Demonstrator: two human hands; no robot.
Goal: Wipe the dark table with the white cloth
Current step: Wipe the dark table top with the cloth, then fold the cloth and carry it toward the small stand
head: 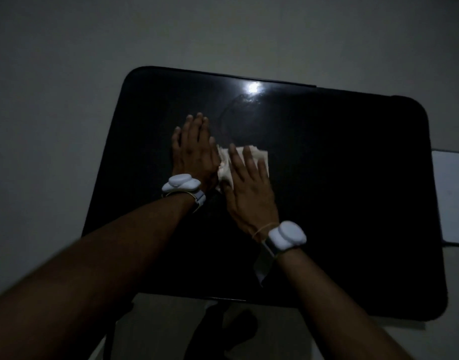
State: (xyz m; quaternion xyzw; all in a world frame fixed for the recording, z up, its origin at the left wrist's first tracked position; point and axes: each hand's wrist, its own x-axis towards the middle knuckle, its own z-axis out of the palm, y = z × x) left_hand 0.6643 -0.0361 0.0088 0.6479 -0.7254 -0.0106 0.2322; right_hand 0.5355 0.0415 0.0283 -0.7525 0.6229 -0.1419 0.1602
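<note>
Both hands (194, 149) flat mid-table (353, 178), cloth (259, 158) between.

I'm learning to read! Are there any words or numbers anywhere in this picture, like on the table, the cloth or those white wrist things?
None can be read.
Dark table: no words, only a light glare.
White cloth: plain.
Wrist bands: no marks visible.
White object at the right edge: too dim and blurred to tell.

We see a dim, plain indoor room, though we cannot tell whether it is a home or an office. A glossy black surface (327, 190) with rounded corners stands on a bare pale floor (67, 74); a white board-like object (453, 198) lies just beside it.
</note>
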